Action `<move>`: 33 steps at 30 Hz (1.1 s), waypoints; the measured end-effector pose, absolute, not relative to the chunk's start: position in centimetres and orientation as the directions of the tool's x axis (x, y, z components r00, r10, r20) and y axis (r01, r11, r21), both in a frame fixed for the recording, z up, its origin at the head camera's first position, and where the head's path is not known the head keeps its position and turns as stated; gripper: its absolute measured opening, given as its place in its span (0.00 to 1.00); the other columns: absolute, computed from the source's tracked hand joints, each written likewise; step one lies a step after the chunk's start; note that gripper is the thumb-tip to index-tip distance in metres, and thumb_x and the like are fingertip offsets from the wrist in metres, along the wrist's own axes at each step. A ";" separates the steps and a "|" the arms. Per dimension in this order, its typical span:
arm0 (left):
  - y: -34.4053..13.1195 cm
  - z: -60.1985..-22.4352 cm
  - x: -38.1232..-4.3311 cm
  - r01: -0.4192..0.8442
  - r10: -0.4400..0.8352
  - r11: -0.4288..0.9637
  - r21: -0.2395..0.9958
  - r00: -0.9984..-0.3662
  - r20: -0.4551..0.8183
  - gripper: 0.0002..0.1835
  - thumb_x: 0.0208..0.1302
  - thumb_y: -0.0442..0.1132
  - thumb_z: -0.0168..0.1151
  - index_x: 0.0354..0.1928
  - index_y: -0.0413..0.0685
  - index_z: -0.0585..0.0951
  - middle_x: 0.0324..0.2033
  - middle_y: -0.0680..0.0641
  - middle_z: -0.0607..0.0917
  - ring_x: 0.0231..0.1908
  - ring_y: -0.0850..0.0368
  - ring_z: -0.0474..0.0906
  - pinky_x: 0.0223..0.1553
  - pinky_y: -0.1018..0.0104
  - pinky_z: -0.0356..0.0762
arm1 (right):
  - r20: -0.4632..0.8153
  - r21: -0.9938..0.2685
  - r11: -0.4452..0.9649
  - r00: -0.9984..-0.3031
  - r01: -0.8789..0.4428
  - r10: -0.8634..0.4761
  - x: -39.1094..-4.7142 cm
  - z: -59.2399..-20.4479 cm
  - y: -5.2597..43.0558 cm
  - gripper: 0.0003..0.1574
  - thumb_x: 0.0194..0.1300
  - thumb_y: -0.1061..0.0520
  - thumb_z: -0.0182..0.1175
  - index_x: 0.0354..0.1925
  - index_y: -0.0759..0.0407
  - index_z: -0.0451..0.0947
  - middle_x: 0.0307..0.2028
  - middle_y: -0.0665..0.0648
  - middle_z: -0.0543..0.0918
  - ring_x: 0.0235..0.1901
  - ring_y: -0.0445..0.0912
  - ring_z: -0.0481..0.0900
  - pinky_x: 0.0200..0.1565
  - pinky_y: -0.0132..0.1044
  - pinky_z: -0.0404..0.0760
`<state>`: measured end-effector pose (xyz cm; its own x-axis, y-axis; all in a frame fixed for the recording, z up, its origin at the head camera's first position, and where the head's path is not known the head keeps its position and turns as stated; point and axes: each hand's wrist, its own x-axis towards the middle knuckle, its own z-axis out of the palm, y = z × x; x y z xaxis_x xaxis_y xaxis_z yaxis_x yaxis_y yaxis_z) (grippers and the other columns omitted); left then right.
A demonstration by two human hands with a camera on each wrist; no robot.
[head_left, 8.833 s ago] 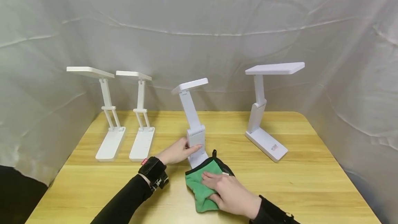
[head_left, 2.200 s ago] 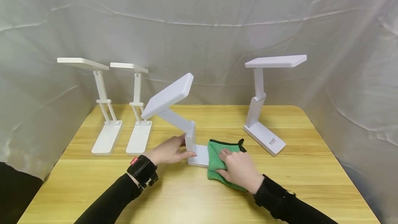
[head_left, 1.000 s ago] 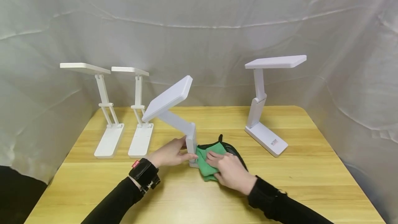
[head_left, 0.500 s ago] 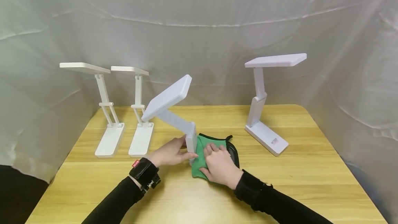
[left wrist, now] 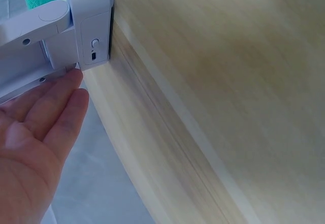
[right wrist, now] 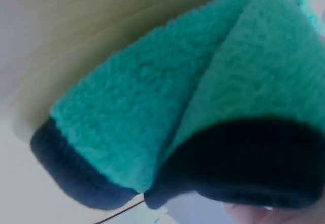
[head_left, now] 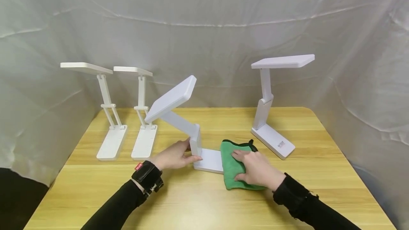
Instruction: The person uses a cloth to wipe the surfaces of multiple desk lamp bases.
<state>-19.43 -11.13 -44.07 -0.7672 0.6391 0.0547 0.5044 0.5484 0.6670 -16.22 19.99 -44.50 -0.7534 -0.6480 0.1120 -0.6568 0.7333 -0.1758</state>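
Note:
A white folding desk lamp (head_left: 172, 98) stands mid-table, its head tilted and its base (head_left: 207, 160) pointing right. My left hand (head_left: 174, 156) grips its lower arm just above the base, thumb in front. In the left wrist view, the fingers (left wrist: 53, 104) touch the lamp beside a small switch and port. My right hand (head_left: 257, 169) holds a green cloth (head_left: 232, 168) with black edging over the base's right end, which it hides. The right wrist view is filled by the folded fluffy cloth (right wrist: 137, 87); only a little of the hand shows at its lower edge.
Two white folding lamps, one at far left (head_left: 112, 143) and one beside it (head_left: 144, 141), stand upright on the wooden table (head_left: 191, 205). Another white lamp (head_left: 273, 141) stands at right, its base angled forward. Grey fabric (head_left: 204, 45) hangs behind and at both sides.
Since half a second ago, my right hand has slid the cloth rightward along the base, baring its middle. My left hand stays on the lamp's arm. Earlier, the lamp's base pointed toward me; it now points right.

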 end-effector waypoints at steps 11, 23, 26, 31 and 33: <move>-9.3 -44.9 -18.6 0.417 0.504 0.623 0.662 -0.861 0.069 0.30 0.60 0.45 0.61 0.60 0.37 0.67 0.43 0.40 0.84 0.40 0.54 0.81 0.41 0.62 0.81 | 0.065 -0.242 0.710 -0.741 -0.661 -0.668 -17.1 -45.0 20.7 0.56 0.40 0.38 0.73 0.59 0.72 0.70 0.54 0.67 0.78 0.51 0.56 0.77 0.50 0.49 0.79; -9.3 -46.0 -19.4 0.340 0.395 0.596 0.728 -0.913 0.103 0.27 0.57 0.34 0.62 0.59 0.34 0.68 0.50 0.34 0.79 0.51 0.40 0.76 0.53 0.48 0.75 | 0.128 -0.276 0.620 -0.667 -0.735 -0.734 -14.8 -46.2 18.3 0.49 0.47 0.39 0.70 0.57 0.70 0.71 0.50 0.62 0.81 0.50 0.49 0.78 0.50 0.47 0.79; -9.4 -45.6 -19.7 0.333 0.396 0.584 0.740 -0.913 0.098 0.28 0.57 0.34 0.62 0.59 0.35 0.68 0.51 0.34 0.78 0.51 0.40 0.75 0.54 0.47 0.74 | 0.120 -0.322 0.628 -0.688 -0.709 -0.715 -14.7 -46.3 17.8 0.60 0.45 0.32 0.68 0.62 0.73 0.66 0.58 0.66 0.75 0.57 0.52 0.73 0.57 0.49 0.74; -9.4 -45.3 -19.9 0.320 0.394 0.595 0.737 -0.916 0.079 0.28 0.58 0.33 0.62 0.60 0.36 0.67 0.51 0.35 0.78 0.52 0.41 0.75 0.55 0.48 0.73 | 0.161 -0.316 0.636 -0.700 -0.704 -0.696 -15.3 -46.1 18.2 0.38 0.47 0.52 0.73 0.53 0.69 0.75 0.44 0.60 0.84 0.41 0.47 0.82 0.42 0.42 0.83; -9.5 -45.3 -20.0 0.308 0.387 0.603 0.736 -0.920 0.068 0.27 0.58 0.33 0.62 0.59 0.36 0.68 0.51 0.36 0.78 0.52 0.42 0.75 0.55 0.49 0.73 | 0.162 -0.303 0.646 -0.705 -0.701 -0.690 -15.5 -45.9 18.5 0.25 0.47 0.62 0.70 0.47 0.64 0.79 0.35 0.54 0.85 0.34 0.43 0.81 0.35 0.38 0.83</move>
